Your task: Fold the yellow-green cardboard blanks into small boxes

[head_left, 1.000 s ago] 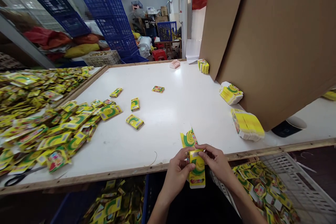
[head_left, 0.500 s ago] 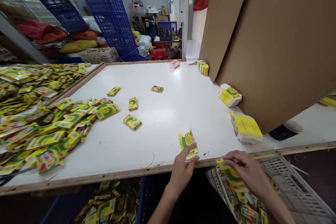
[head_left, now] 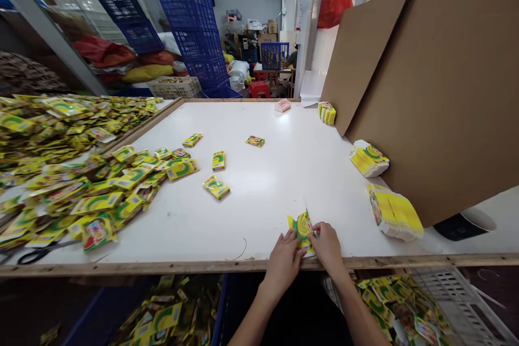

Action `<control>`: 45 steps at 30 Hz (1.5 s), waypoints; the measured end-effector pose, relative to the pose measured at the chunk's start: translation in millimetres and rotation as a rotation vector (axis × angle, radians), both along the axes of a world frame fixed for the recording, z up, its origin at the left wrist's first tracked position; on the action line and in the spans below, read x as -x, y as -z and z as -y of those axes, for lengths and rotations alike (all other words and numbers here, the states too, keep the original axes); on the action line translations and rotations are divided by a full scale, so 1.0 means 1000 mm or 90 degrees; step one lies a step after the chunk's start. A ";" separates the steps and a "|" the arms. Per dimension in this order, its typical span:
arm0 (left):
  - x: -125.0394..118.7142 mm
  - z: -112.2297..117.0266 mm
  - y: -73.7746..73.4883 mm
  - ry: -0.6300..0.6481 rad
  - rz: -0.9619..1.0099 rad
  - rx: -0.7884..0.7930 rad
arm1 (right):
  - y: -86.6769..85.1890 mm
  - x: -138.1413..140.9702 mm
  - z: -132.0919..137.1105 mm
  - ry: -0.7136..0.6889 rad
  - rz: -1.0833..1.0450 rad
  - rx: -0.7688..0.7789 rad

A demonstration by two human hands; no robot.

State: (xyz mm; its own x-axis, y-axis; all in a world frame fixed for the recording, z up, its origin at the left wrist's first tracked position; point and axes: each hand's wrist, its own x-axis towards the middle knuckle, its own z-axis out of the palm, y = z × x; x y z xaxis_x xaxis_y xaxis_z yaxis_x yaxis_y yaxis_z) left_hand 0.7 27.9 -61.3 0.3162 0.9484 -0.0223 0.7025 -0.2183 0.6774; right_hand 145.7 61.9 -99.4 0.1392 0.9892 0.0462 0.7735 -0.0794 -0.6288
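A small stack of flat yellow-and-green packets (head_left: 300, 225) lies on the white table (head_left: 259, 184) near its front edge. My left hand (head_left: 285, 263) and my right hand (head_left: 326, 246) both rest on the near end of this stack, fingers curled onto it from either side. A big heap of the same yellow packets (head_left: 73, 173) covers the table's left part. Three loose packets (head_left: 216, 186) lie scattered in the middle.
Bundles of yellow packets (head_left: 394, 212) lean by large cardboard sheets (head_left: 438, 92) on the right. A white crate (head_left: 458, 303) with packets sits below right, a blue bin (head_left: 162, 313) with packets below left. Scissors (head_left: 36, 253) lie at the front left. Blue crates (head_left: 190, 32) stand behind.
A second ago both hands held a yellow carton. My right hand dropped it into the white crate, then came back to the stack on the table, where the left hand was.
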 end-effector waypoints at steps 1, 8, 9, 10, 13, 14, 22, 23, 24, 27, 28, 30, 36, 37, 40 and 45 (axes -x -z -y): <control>0.000 0.000 -0.001 -0.001 -0.010 0.000 | 0.001 -0.001 0.001 -0.002 -0.005 0.005; -0.003 0.001 0.000 0.008 -0.026 -0.004 | 0.001 -0.004 0.005 0.066 -0.031 -0.011; -0.003 0.001 0.001 0.004 -0.017 -0.003 | 0.000 -0.004 0.004 0.066 -0.057 -0.010; -0.002 0.002 0.002 0.000 0.000 0.000 | -0.001 -0.004 0.004 0.065 -0.085 -0.010; 0.000 0.003 0.005 -0.063 0.133 0.003 | -0.008 -0.005 0.009 0.059 -0.214 -0.024; 0.001 0.003 0.006 -0.113 0.207 0.000 | -0.011 -0.006 0.012 0.059 -0.285 -0.034; 0.010 0.010 -0.018 -0.149 0.747 0.144 | -0.037 -0.001 0.047 -0.009 -0.751 0.057; 0.011 0.011 -0.022 -0.130 0.769 0.156 | -0.040 0.001 0.050 -0.012 -0.766 0.071; 0.012 0.013 -0.027 -0.107 0.789 0.169 | -0.043 0.003 0.052 -0.020 -0.775 0.084; 0.013 0.017 -0.037 -0.033 0.831 0.209 | -0.050 0.006 0.055 -0.057 -0.778 0.112; 0.013 0.019 -0.039 -0.020 0.834 0.216 | -0.052 0.006 0.055 -0.066 -0.776 0.121; 0.011 0.022 -0.041 -0.031 0.830 0.213 | -0.054 0.006 0.056 -0.062 -0.776 0.138; 0.008 0.028 -0.036 -0.127 0.816 0.195 | -0.047 0.012 0.060 -0.043 -0.776 0.154; 0.007 0.028 -0.034 -0.136 0.812 0.195 | -0.045 0.014 0.061 -0.037 -0.768 0.139; 0.006 0.029 -0.030 -0.178 0.763 0.163 | -0.042 0.018 0.062 -0.020 -0.715 0.078; 0.009 0.036 -0.033 -0.197 0.692 0.120 | -0.046 0.011 0.063 -0.059 -0.650 0.023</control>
State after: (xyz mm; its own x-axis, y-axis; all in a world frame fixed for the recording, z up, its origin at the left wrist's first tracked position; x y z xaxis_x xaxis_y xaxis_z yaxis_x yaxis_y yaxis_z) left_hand -8.7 -8.4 -28.2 0.0087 0.9995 -0.0308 -0.2687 0.0320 0.9627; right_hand 134.6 -1.6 -53.2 0.0192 0.9965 -0.0811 -0.1250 -0.0781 -0.9891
